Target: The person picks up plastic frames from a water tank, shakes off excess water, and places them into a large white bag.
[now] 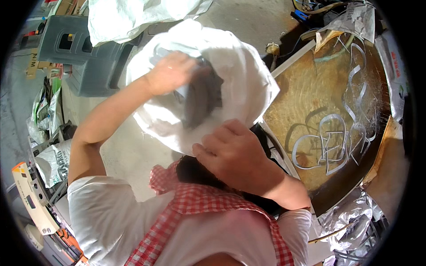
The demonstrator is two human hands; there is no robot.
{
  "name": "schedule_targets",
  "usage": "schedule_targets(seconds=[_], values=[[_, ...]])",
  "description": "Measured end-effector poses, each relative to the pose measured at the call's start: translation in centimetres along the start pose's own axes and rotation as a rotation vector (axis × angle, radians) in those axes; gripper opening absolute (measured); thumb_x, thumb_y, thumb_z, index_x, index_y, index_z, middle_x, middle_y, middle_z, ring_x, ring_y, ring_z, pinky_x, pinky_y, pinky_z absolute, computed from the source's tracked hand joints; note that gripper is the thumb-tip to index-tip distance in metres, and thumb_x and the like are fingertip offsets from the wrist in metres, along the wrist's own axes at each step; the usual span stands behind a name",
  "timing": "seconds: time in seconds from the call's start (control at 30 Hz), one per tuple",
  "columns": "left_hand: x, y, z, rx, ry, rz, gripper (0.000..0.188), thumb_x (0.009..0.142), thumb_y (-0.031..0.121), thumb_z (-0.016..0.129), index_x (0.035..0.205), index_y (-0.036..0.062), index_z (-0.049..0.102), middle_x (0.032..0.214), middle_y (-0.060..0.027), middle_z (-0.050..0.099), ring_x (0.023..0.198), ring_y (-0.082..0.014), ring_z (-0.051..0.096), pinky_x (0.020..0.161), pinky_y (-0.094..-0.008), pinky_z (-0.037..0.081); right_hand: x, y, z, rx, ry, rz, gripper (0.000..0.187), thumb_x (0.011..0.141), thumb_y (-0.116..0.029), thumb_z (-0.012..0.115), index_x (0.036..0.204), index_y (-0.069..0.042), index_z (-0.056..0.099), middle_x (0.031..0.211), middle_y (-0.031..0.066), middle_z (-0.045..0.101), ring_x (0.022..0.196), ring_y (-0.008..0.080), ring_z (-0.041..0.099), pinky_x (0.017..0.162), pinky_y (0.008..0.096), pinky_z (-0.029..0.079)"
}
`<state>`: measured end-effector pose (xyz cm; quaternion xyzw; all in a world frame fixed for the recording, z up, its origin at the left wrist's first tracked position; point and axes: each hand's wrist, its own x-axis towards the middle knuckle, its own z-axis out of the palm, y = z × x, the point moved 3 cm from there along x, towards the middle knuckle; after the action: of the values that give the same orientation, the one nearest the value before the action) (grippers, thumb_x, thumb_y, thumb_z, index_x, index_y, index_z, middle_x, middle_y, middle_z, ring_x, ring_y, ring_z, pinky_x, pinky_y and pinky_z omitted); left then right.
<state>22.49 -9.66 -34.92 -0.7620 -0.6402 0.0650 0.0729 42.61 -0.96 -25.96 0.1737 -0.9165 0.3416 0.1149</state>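
A large white sack [248, 84] stands with its mouth wide open in front of me. Grey things [202, 97] lie inside it, blurred, and I cannot make out their kind. My left hand [174, 73] reaches over the sack's left side, above the grey contents. Its fingers are smeared by motion, so their grip does not show. Close to the near rim of the sack is my right hand [239, 157], with its fingers curled in. Whatever those fingers hold, if anything, is hidden.
To the right, a brown worktop [306, 97] with a raised edge carries curled pale strips [333, 142]. A grey plastic stool [95, 66] stands at the left, beside another white sack [128, 20]. Cables [310, 9] and a beige and orange box [33, 199] lie around.
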Motion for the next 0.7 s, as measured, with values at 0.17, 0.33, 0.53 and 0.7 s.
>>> schedule_targets(seconds=[0.17, 0.33, 0.53, 0.7], values=[[5.5, 1.3, 2.8, -0.095, -0.062, 0.249, 0.033, 0.077, 0.019, 0.053, 0.109, 0.0127, 0.056, 0.087, -0.0033, 0.054, 0.081, -0.0188, 0.054, 0.072, -0.0299, 0.045, 0.1, 0.0, 0.1, -0.008, 0.019, 0.003, 0.018, 0.068, -0.012, 0.054, 0.083, -0.006, 0.062, 0.069, 0.0022, 0.052, 0.069, 0.0185, 0.053, 0.069, 0.0311, 0.041], [6.2, 1.2, 4.6, -0.114, -0.095, -0.132, 0.027, 0.077, 0.018, 0.051, 0.101, 0.0071, 0.056, 0.089, -0.0075, 0.057, 0.081, -0.0187, 0.056, 0.068, -0.0288, 0.045, -0.4, 0.6, -0.8, -0.041, 0.091, 0.006, 0.019, 0.069, -0.012, 0.055, 0.085, -0.007, 0.063, 0.071, 0.0023, 0.053, 0.069, 0.0188, 0.053, 0.069, 0.0308, 0.040], [8.5, 6.9, 2.7, -0.166, -1.152, 0.181, 0.029, 0.078, 0.017, 0.049, 0.103, 0.0060, 0.057, 0.107, -0.0098, 0.058, 0.095, -0.0179, 0.056, 0.075, -0.0320, 0.045, -0.3, 1.1, -1.1, -0.048, 0.061, 0.022, 0.018, 0.069, -0.012, 0.055, 0.085, -0.008, 0.062, 0.074, 0.0022, 0.053, 0.069, 0.0185, 0.053, 0.068, 0.0308, 0.040], [6.9, 7.4, 8.7, -0.377, -0.940, 0.038, 0.031, 0.078, 0.018, 0.050, 0.105, 0.0063, 0.056, 0.109, -0.0106, 0.057, 0.098, -0.0189, 0.054, 0.078, -0.0324, 0.044, 0.0, 0.8, -0.3, -0.009, -0.009, -0.015, 0.016, 0.070, -0.012, 0.054, 0.084, -0.009, 0.061, 0.073, 0.0022, 0.053, 0.070, 0.0182, 0.053, 0.069, 0.0311, 0.040]])
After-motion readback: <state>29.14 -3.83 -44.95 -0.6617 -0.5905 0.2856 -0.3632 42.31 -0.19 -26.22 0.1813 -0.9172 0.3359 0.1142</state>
